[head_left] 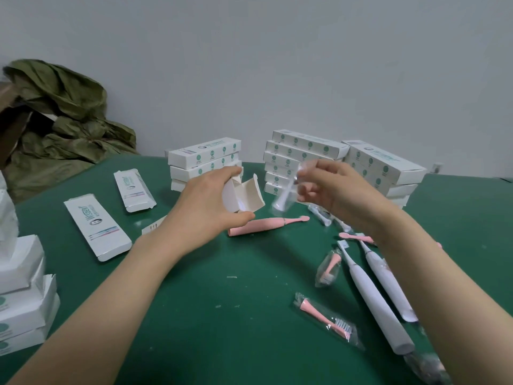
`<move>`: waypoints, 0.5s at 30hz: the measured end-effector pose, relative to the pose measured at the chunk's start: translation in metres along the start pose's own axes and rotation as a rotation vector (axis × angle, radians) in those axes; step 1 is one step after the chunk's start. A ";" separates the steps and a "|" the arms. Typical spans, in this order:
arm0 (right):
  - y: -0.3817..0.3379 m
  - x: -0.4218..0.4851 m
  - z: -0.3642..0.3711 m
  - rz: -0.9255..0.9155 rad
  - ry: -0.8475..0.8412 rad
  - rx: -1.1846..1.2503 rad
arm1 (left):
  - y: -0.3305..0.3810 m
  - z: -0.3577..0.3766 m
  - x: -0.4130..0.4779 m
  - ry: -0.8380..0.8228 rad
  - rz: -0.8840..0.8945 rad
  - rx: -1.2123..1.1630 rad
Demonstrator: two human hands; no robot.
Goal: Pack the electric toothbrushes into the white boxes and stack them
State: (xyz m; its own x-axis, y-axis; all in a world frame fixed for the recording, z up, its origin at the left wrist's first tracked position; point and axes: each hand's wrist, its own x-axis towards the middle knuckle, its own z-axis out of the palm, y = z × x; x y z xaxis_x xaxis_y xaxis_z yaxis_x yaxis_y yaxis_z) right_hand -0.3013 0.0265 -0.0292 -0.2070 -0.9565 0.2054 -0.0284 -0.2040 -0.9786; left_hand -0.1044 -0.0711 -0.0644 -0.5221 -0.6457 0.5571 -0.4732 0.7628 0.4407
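Holding a white box [244,197] in the left grip [205,201], fingers curling round it above the bench [194,301], end flap hanging open toward the right. Pinching a clear-wrapped white brush head [281,200] in the right grip [333,187], just right of the box mouth and slightly blurred.

Judging this as the loading step: feeding the brush head into the open end. Calling next for lining the wrapped tip up with the mouth and sliding it in without snagging the flap, then probably reaching for the pink toothbrush [261,226] lying on the bench just below both grips.

Showing nothing inside the box mouth; deeper in, impossible to tell. Lying flat at left, 2 loose boxes [97,226], contents hidden. Standing at the far side, 3 stacks of closed boxes [299,157], contents likewise hidden, with another stack [22,301] at the near left edge. Lying at near right, 2 white toothbrushes [372,298] and 2 wrapped pink brush heads [324,318].
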 end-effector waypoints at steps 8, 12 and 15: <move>0.001 -0.002 0.080 -0.103 0.313 0.364 | 0.007 -0.012 0.002 0.190 -0.010 -0.136; 0.001 0.002 0.087 -0.287 0.460 0.205 | 0.007 -0.019 0.003 0.217 -0.026 -0.156; 0.003 0.000 0.088 -0.395 0.437 -0.055 | 0.007 -0.017 0.003 0.221 -0.030 -0.153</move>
State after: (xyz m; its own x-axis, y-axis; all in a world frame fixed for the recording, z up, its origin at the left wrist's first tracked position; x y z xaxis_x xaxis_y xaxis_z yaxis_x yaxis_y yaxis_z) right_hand -0.2154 0.0080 -0.0305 -0.5540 -0.6330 0.5407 -0.2333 -0.5054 -0.8307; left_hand -0.0974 -0.0668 -0.0479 -0.3336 -0.6580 0.6751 -0.3643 0.7505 0.5514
